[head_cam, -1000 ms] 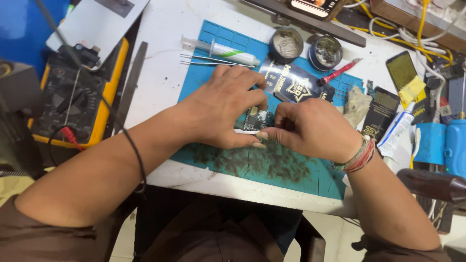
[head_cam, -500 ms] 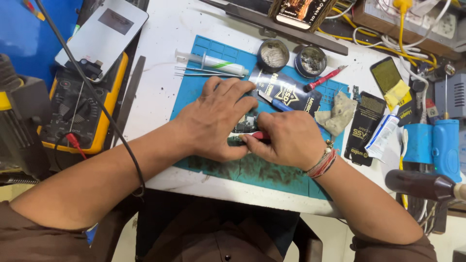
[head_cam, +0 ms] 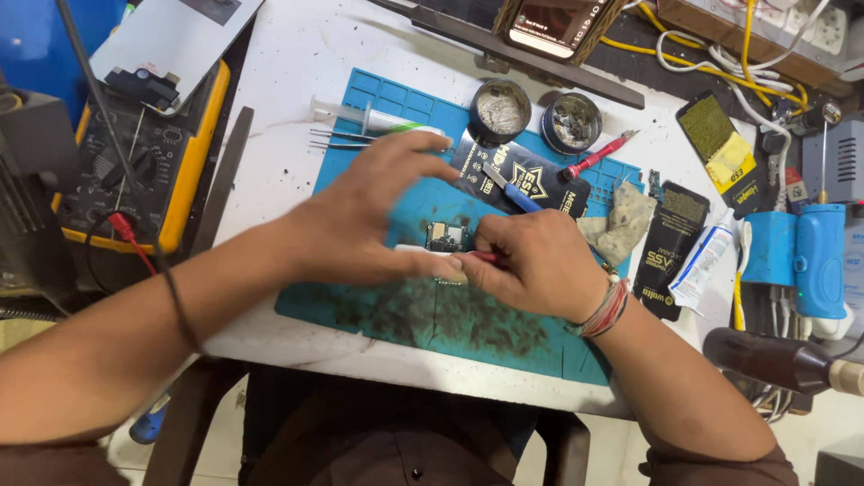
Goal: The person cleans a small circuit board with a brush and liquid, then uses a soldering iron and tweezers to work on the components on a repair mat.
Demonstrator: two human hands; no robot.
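Left hand [head_cam: 360, 220] pinning a small circuit board [head_cam: 447, 238] with the thumb, other fingers spread above; right hand [head_cam: 531, 261] curled, pinching a thin red-handled tool [head_cam: 486, 256] at the board's right edge. Board flat near the middle of the blue work mat [head_cam: 378, 103], toward the bench's [head_cam: 297, 63] front edge. Best done, by judgement, with the thumb holding firm and the tool tip worked in short, light strokes to spare small parts. Two round open tins at the mat's far edge: left tin [head_cam: 499, 110] holding pale grey paste, right tin [head_cam: 570, 121] holding small metallic bits, not clearly told. Syringe [head_cam: 378, 117] and tweezers [head_cam: 346, 138] at the far left corner.
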